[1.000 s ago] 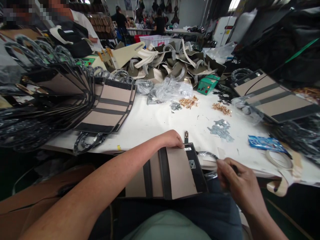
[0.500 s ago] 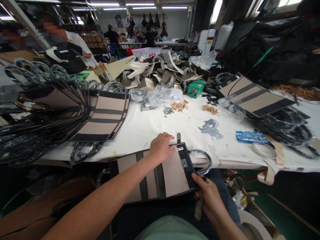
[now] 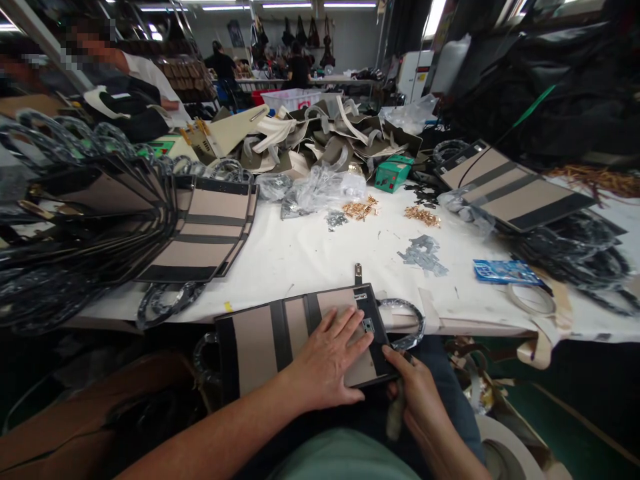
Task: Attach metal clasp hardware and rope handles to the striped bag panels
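Observation:
A beige-and-black bag panel point(image 3: 256, 337) lies tilted across my lap and the table's front edge, inner side up. My left hand point(image 3: 333, 357) rests flat on it, fingers spread, its fingertips beside a small metal plate point(image 3: 369, 325) on the black end strip. My right hand point(image 3: 413, 380) grips the panel's right edge, thumb on top. A greyish handle-like thing point(image 3: 395, 417) hangs under the right hand's fingers; its kind is unclear. Plastic-wrapped loop handles point(image 3: 410, 307) stick out at the panel's ends. A strap with a metal clasp point(image 3: 358, 272) points away from the far edge.
Stacked bag panels point(image 3: 215, 230) stand left, more panels point(image 3: 520, 187) lie right. Gold fittings point(image 3: 361, 209) and grey metal plates point(image 3: 425, 255) are scattered on the white table point(image 3: 310, 250). Behind them are a green box point(image 3: 394, 173) and plastic bags point(image 3: 320, 190). A person point(image 3: 145, 77) sits at the far left.
My left hand has come down from the panel's far edge toward me and now lies flat on the panel. My right hand keeps its grip.

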{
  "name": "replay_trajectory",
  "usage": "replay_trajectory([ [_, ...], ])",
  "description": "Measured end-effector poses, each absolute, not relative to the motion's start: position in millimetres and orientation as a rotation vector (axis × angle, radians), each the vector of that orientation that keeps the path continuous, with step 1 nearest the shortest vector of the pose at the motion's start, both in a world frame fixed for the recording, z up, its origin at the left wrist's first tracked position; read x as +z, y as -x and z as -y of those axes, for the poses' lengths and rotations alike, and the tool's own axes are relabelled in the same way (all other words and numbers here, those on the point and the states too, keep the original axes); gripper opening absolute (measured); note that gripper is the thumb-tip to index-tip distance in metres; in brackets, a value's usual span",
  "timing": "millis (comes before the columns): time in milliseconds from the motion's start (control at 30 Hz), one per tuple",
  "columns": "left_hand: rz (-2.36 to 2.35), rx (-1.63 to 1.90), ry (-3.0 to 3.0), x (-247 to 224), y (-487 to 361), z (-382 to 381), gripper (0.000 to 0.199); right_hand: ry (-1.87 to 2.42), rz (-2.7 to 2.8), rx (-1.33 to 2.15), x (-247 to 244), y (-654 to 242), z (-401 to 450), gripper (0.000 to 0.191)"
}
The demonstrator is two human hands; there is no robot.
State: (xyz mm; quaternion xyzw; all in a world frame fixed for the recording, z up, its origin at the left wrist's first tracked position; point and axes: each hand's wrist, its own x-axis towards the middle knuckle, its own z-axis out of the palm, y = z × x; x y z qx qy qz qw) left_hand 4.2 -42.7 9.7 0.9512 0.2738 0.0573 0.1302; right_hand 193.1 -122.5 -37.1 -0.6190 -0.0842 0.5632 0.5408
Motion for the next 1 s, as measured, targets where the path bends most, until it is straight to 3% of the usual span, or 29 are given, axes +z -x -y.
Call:
replay_trajectory([
  [1000, -0.817, 0.167, -2.682, 12.3, -9.8, 44.9, 0.092, 1.424, 0.180, 1.414, -31.2, -198.1, 122.4, 0.051],
])
